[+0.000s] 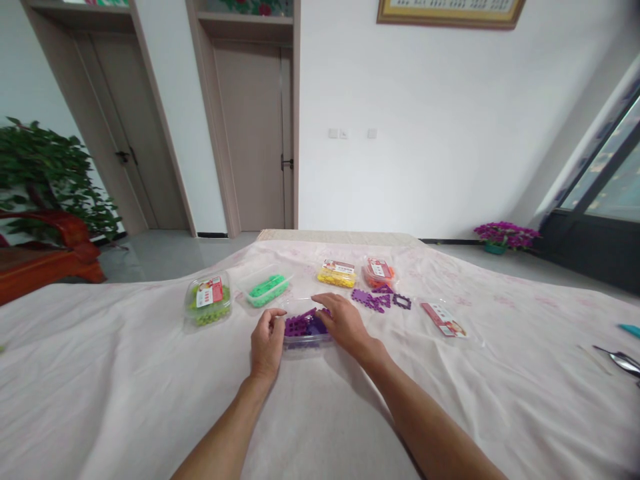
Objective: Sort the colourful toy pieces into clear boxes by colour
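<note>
A clear plastic box of purple pieces (304, 329) lies on the white cloth in front of me. My left hand (267, 343) grips the box's left edge, fingers curled round it. My right hand (344, 323) rests on the box's right side, its fingers reaching in among the purple pieces; whether they pinch one is hidden. Several loose purple pieces (377, 299) lie just right of that hand.
Behind stand a box of light green pieces (208, 302), an open box of green pieces (267, 289), a yellow box (337, 274) and an orange box (379, 272). A clear lid with a label (444, 320) lies right. Scissors (620, 360) sit at the far right edge.
</note>
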The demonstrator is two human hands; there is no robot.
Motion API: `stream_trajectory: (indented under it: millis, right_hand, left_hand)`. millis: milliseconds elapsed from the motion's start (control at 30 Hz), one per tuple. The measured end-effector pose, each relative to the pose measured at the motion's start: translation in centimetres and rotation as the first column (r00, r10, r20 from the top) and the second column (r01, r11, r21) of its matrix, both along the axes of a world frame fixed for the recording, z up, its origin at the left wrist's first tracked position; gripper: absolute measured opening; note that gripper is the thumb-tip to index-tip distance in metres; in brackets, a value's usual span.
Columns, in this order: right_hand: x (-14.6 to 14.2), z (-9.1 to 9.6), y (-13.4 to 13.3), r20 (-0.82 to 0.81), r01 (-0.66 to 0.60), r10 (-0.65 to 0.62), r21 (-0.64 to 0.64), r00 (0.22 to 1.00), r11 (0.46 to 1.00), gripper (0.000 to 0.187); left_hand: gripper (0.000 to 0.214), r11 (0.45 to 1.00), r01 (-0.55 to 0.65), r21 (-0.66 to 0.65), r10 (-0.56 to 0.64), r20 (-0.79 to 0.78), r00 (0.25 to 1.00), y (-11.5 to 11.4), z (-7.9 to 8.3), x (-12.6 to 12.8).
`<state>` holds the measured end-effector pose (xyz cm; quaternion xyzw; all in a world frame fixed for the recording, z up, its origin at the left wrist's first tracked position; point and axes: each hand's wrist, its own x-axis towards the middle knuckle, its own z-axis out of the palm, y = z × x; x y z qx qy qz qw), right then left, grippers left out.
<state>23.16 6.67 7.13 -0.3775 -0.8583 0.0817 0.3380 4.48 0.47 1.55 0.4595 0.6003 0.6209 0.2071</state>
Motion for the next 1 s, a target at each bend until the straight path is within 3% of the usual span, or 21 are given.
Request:
stream_trajectory:
  millis: [200,367,533,600,733,833,933,1000]
  right_hand:
    - [0.3,0.5,-0.3,0.073,-0.004,0.001,0.034,0.997,0.999,0.027]
    - [0.2,0.8,-0.3,0.146,-0.129,0.126,0.015,0.981,0.991,0.015]
    - [0.5,0.6,0.0,0.183,-0.309,0.308,-0.026,0.934,0.951,0.024]
    - [0.7,0.6,0.0,0.170,-0.322,0.319,-0.015,0.932,0.947,0.027]
    - [1.0,0.7,0.3,0.043,-0.187,0.185,0.032,0.982,0.982,0.033]
    - [1.5,0.3,1.3,-0.054,0.004,0.000,0.069,0.999,0.998,0.036]
    - [3.2,-0.7,3.0,-0.053,0.250,-0.247,0.076,0.968,0.965,0.028]
    - [4.8,-1.5,4.2,0.031,0.397,-0.398,0.048,0.917,0.917,0.032]
  left_hand:
    - [0.020,1.000,-0.007,0.005,0.008,-0.033,0.999,0.1,0.0,-0.1]
    - [0.020,1.000,-0.019,0.008,0.020,-0.051,0.998,0.2,-0.3,-0.2]
    - [0.020,1.000,-0.015,0.002,0.015,-0.084,0.996,0.3,-0.4,-0.2]
    - [0.020,0.999,-0.038,0.018,0.040,-0.139,0.989,0.3,-0.3,-0.2]
    - [0.025,0.985,-0.106,0.138,0.149,-0.348,0.926,-0.1,0.2,-0.1]
    - [0.028,0.968,-0.005,0.251,0.145,-0.542,0.828,-0.9,0.8,0.3]
    - [0.027,0.964,0.160,0.212,0.034,-0.696,0.718,-1.6,1.4,0.9]
    - [0.028,0.972,0.171,0.160,0.000,-0.730,0.684,-1.9,1.8,1.4]
